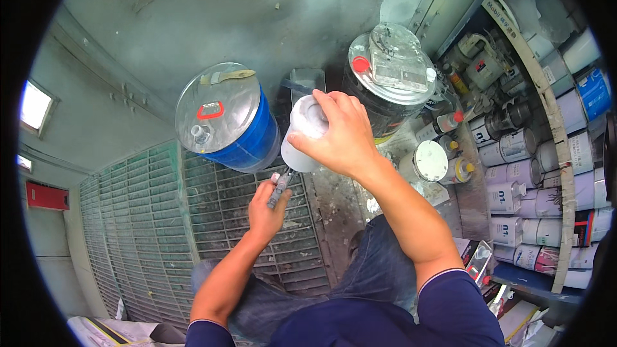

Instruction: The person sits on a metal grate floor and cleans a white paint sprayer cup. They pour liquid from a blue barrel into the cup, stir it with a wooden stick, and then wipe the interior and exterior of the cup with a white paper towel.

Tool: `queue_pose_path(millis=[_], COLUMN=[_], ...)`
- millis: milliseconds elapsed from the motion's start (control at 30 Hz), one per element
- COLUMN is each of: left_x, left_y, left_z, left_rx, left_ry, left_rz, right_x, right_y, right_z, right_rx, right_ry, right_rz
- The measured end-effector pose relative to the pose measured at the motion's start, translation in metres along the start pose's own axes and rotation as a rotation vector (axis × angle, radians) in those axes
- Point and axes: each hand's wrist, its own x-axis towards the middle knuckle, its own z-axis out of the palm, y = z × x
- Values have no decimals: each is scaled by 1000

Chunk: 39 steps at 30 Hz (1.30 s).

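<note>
My right hand (pixel 340 135) grips a whitish cup (pixel 297 151) in the middle of the view, fingers over its rim. Below it, my left hand (pixel 263 209) is closed on a grey metal tool (pixel 280 189), apparently a spray gun, whose upper end is partly hidden by the cup. A grey rectangular container (pixel 308 80) stands behind the cup. Left of the cup is a blue drum (pixel 254 141) with a brush (pixel 228 76) on its metal lid.
A metal drum (pixel 385 112) with a flat device (pixel 398 71) on top stands back right. A round white can (pixel 432 160) and bottles (pixel 438 125) sit nearer. Shelves (pixel 546 90) hold several cans at right. Metal grating (pixel 128 218) covers the floor at left.
</note>
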Motion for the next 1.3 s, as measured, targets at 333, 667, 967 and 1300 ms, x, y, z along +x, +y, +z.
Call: queue_pose_path(millis=[333, 667, 967, 1300], left_x=[-19, -20, 11, 123], left_y=[-18, -36, -17, 65], left_z=[-28, -40, -68, -92], left_rx=[-405, -177, 19, 474], left_ry=[-485, -189, -283, -559], left_rz=[-374, 120, -384, -575], right_x=[19, 37, -105, -182], right_y=[-7, 30, 202, 233], right_z=[-51, -86, 58, 197], right_rx=[193, 907, 1505, 498], right_ry=[-418, -357, -492, -982], right_rz=[-448, -24, 960, 574])
